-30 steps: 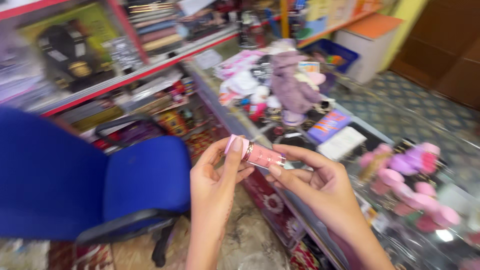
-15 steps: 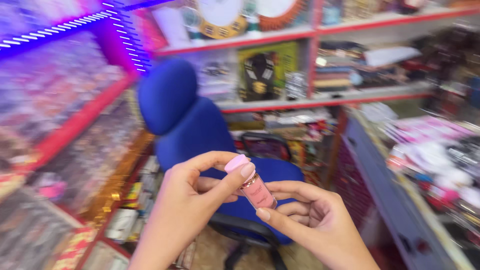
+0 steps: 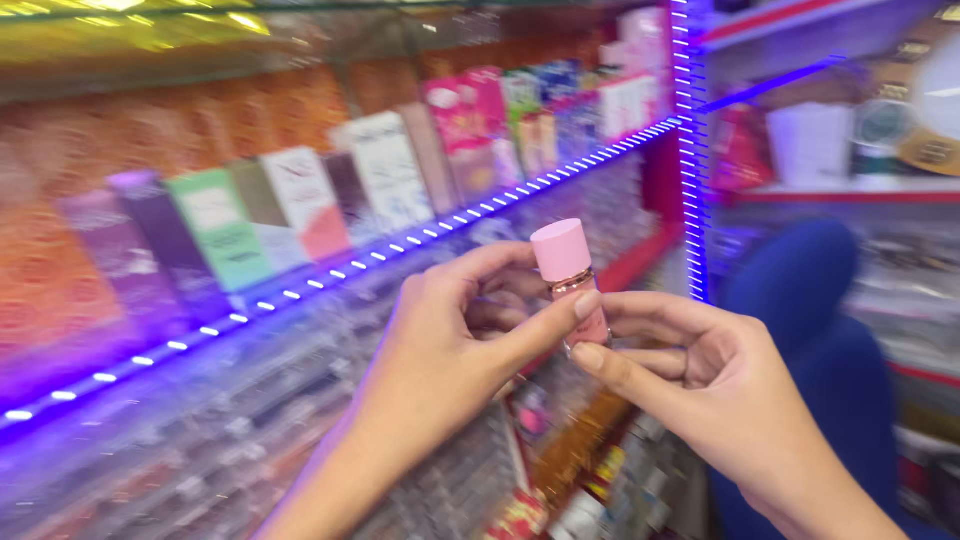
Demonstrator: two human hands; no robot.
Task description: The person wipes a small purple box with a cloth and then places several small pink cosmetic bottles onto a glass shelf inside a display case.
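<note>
A small pink bottle [image 3: 572, 272] with a rounded pink cap and a gold band stands upright between both my hands at the middle of the head view. My left hand [image 3: 452, 345] pinches its side with thumb and fingers. My right hand [image 3: 700, 375] supports it from the right and below, thumb against the body. The lower part of the bottle is hidden by my fingers.
A lit shelf [image 3: 400, 250] with a row of coloured boxes [image 3: 300, 205] runs along the left, edged by blue-violet light strips. Below it are clear racks of small items [image 3: 300, 400]. A blue office chair [image 3: 820, 330] stands at the right, with more shelves behind it.
My view has swung left from the counter and chair to the lit shelf. Both hands stay on the pink bottle, which now stands more upright and closer to the shelf.
</note>
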